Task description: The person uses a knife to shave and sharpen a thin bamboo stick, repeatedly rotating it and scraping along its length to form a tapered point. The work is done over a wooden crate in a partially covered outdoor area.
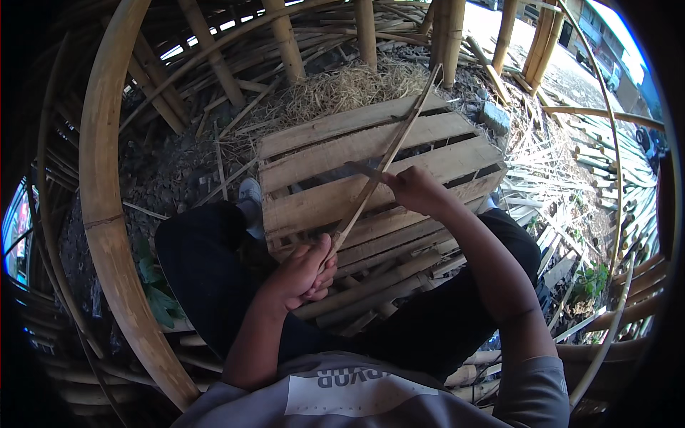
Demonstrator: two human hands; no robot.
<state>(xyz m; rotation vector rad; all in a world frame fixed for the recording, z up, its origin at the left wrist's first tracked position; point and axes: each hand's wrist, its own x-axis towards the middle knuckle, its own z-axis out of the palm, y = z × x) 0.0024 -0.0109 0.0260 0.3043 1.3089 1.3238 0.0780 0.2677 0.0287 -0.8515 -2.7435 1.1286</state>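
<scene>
My left hand [305, 273] is closed round the near end of a long, thin bamboo strip [389, 153]. The strip slants away from me, up and to the right, over a slatted wooden pallet [307, 207]. My right hand [416, 190] is closed on a knife, its handle hidden in my fingers. The knife's blade [364, 170] points left and lies against the strip near its middle. Between my spread knees stands the pallet, with dark gaps between its boards.
A thick bamboo pole [107, 192] curves past on my left. Bamboo posts [366, 32] rise at the back behind a heap of shavings [349, 93]. Cut strips [564, 207] litter the ground at right, beside stacked poles [628, 164]. A grey block [494, 118] lies beyond the pallet.
</scene>
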